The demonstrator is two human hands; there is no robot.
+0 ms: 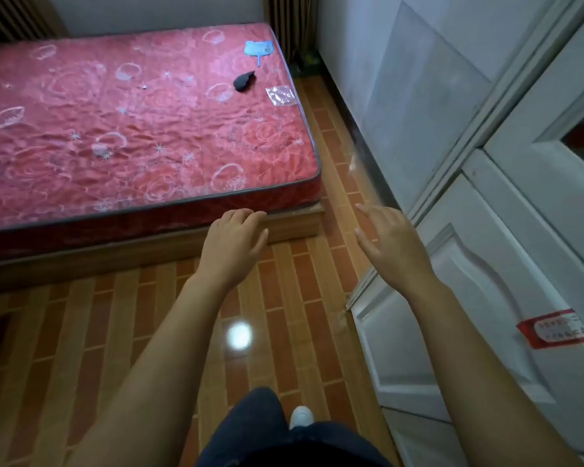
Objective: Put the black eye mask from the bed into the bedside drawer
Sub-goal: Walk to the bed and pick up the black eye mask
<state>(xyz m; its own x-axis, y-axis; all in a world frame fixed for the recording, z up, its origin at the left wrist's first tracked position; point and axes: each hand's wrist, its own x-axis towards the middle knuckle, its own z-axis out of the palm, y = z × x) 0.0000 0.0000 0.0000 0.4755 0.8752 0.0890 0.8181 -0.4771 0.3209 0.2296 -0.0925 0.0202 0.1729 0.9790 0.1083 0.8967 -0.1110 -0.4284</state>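
Dark trouser leg (260, 429) and white shoe toe (301, 416) at bottom centre, over the brick-pattern floor (115, 318). Above them, both forearms stretched forward: left hand (234, 244) mid-frame, palm down, fingers loosely curled, in line with the wooden bed base (294, 227); contact with it not clear. Right hand (390, 246) right of centre, fingers spread, in front of the white cabinet door (469, 298). Both hands empty, nothing gripped. Black eye mask (243, 81) well apart from both, upper centre of frame, lying on the red mattress (122, 129) near its right edge, between a blue cat-shaped item (258, 49) above and a clear plastic packet (281, 95) just to its lower right. No bedside drawer in view; location unknown from here. Step in hand, by judgement: approach, pick not begun. Next likely needs a walk up the right-hand gap beside the bed, a reach over the mattress edge, and a pinch on the soft mask without dragging the packet along.
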